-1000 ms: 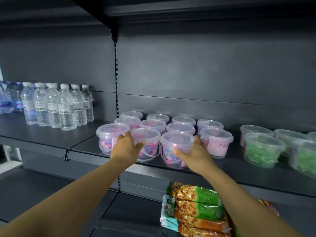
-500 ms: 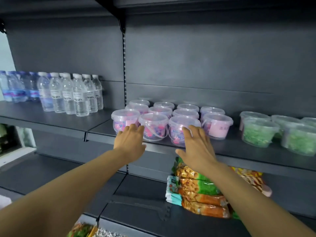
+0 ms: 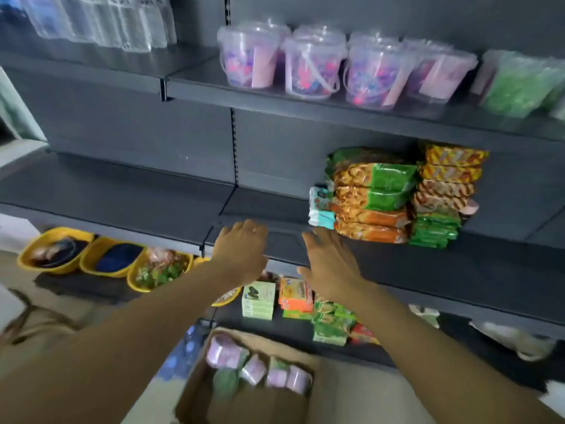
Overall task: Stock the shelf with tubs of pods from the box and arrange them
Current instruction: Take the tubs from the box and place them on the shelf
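Now pink pod tubs (image 3: 308,67) sit in rows on top shelf (image 3: 195,84), no hand touching; before, both hands were up at front tubs. More tubs (image 3: 260,370) lie in cardboard box (image 3: 244,405) down low, blurry. Left hand (image 3: 241,252) and right hand (image 3: 331,266) lower now, holding nothing, fingers straight and a bit spread, over middle shelf edge (image 3: 397,289). Green tubs (image 3: 519,84) cut off at right. Water bottles (image 3: 101,21) cut off at top, smeared. Snack packs (image 3: 373,200) stacked near right hand. Yellow bowls (image 3: 55,250) at far left, stuff inside hard to make out.
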